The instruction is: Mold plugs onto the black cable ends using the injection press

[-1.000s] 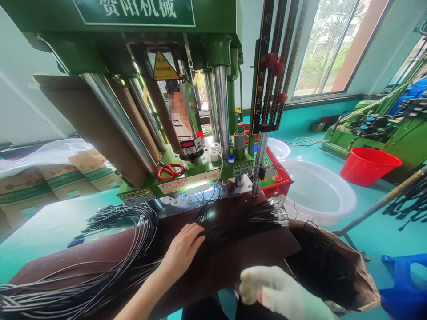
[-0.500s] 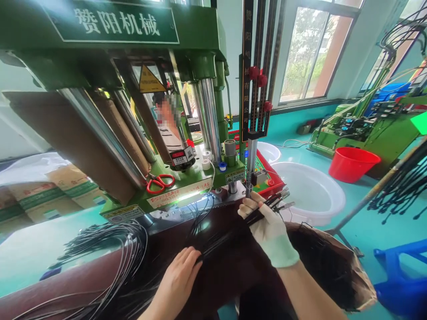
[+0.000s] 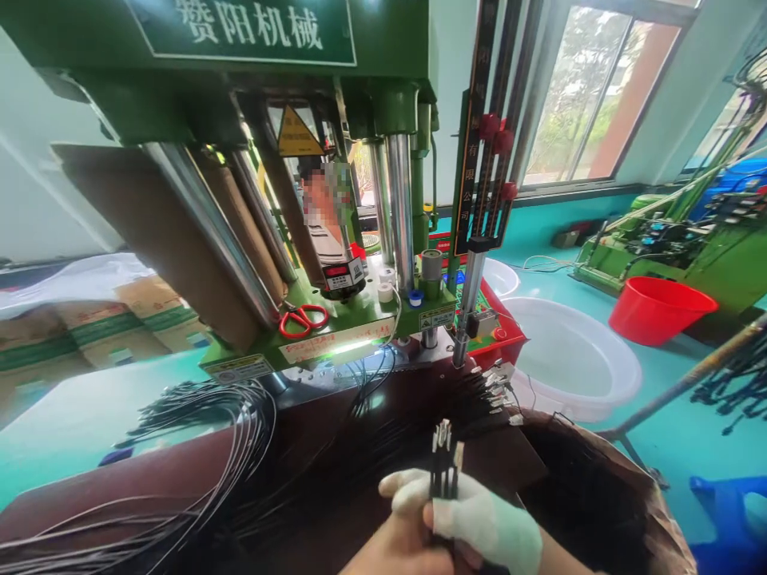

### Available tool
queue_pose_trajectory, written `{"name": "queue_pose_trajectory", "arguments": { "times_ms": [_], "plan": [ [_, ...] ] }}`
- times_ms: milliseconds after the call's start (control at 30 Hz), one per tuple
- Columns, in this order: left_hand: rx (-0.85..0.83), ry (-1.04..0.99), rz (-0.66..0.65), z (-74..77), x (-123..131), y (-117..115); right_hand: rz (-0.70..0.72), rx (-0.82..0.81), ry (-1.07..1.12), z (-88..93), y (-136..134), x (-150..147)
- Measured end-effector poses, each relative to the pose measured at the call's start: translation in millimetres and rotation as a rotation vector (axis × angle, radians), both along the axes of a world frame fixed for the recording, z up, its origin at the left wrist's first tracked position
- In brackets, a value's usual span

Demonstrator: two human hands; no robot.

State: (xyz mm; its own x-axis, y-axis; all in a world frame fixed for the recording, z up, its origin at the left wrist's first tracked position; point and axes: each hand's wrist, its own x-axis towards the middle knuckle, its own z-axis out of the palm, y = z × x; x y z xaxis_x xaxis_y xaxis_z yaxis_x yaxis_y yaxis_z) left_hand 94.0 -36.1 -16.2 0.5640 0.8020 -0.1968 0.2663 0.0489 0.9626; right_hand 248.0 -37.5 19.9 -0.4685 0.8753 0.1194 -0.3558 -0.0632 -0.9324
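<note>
In my gloved right hand [image 3: 488, 523] is a small bundle of black cables [image 3: 444, 469], its metal plug ends pointing up, the fingers closed round it. Bare and pressed close against the same bundle, my left hand [image 3: 399, 543] has its fingers wrapped at the cables, partly covered by the glove. More black cables with metal connectors [image 3: 494, 387] lie on the dark table [image 3: 479, 451] beyond my hands. A large coil of black cables [image 3: 240, 447] rests to the left.
A green press machine [image 3: 371, 319] stands behind the table, with red-handled scissors [image 3: 304, 319] on its bed. Right of it are a white tub [image 3: 623, 371], a red bucket [image 3: 662, 307] and a paper-lined container [image 3: 665, 519] of black material. A person is partly visible behind the press.
My right hand has come back toward me from the table's far right side, now with upright cables. My left hand has moved right to join it. The view has shifted slightly left.
</note>
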Motion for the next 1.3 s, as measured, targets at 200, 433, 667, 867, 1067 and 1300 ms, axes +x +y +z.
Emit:
{"name": "queue_pose_trajectory", "arguments": {
  "times_ms": [200,433,667,867,1067,1300],
  "plan": [
    [-0.519,-0.413,0.079,-2.1,31.4,1.7,-0.246,-0.126,0.231,-2.6,21.6,10.6],
    [-0.520,-0.393,0.078,14.2,33.6,0.9,-0.092,0.129,-0.403,46.1,48.6,30.6],
    [-0.535,-0.436,0.155,21.5,45.3,9.4,0.151,0.195,-0.596,49.0,48.5,20.9],
    [-0.417,-0.341,0.126,21.7,51.3,16.1,-0.096,0.310,-0.991,34.6,61.0,2.9],
    [-0.404,-0.373,0.269,24.3,40.8,22.9,-0.216,0.373,-1.148,13.8,95.8,1.7],
    [-0.414,-0.526,0.411,20.0,21.9,33.0,-0.367,0.435,-1.516,-3.6,148.2,18.8]
  ]
}}
